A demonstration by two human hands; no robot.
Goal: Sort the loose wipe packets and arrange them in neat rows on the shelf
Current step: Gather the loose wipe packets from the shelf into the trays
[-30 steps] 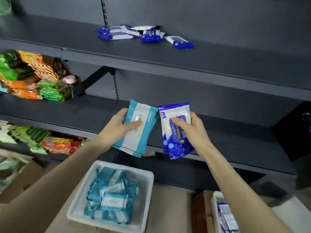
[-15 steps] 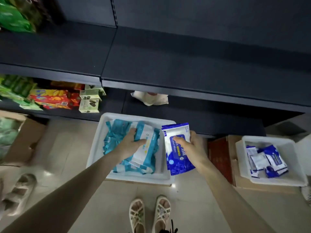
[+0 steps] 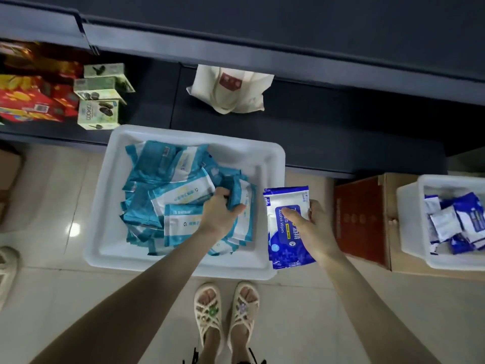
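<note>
While the left hand [image 3: 223, 214] reaches down into a white bin [image 3: 105, 206] on the floor, its grip is curled round a teal wipe packet [image 3: 244, 203] at the right side of the heap, with the thumb on the packet's front and the fingers tucked behind its edge. That packet lies among many loose teal packets [image 3: 168, 195] that fill the bin in a jumble, overlapping at all angles, some showing their white labels and some turned over. Just beside the bin's right rim, the right hand [image 3: 312, 227] holds a blue wipe packet [image 3: 286, 248] upright above the floor. Its grip pinches the packet, thumb across the printed front that reads "Alcohol Wipes" and fingers behind.

Farther right, well apart from the first bin, a second white bin [image 3: 409, 222] sits on a cardboard box [image 3: 362, 216] and holds a smaller heap of blue and white packets [image 3: 456, 224]. Behind both bins runs the dark bottom shelf [image 3: 341, 132]. On it lie a beige bag [image 3: 228, 88] near the middle and, to the left, a few pale green cookie boxes [image 3: 98, 111] beside red snack packs [image 3: 29, 101]. The person's sandalled feet [image 3: 227, 311] stand on the pale tiled floor [image 3: 315, 311] just in front of the first bin, and another light shoe [image 3: 8, 269] shows at the left edge
</note>
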